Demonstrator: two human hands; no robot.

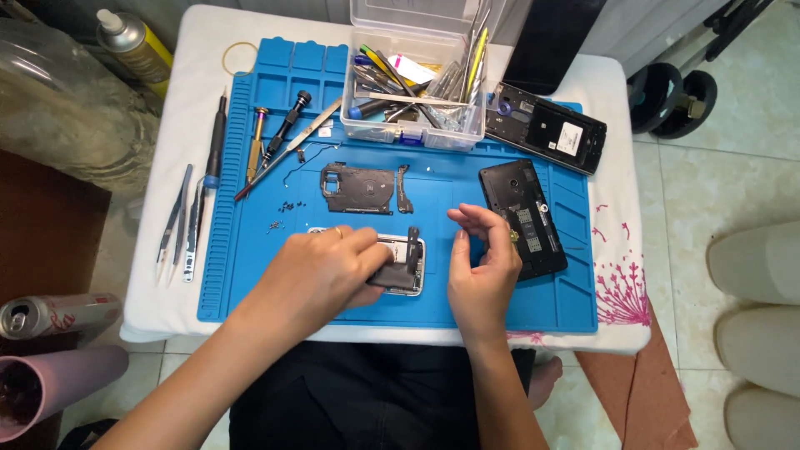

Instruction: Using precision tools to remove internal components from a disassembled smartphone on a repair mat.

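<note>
Blue silicone mat covers most of the table. Left hand has its grip closed on the opened phone, pinning it flat near the mat's near edge, long axis running left-right. Just to the right, the right hand hovers, fingers pinched, can't tell on what. Further right lies a black phone shell.

Tweezers, spray can, clear tool box.

White-clothed table under blue work mat
</note>
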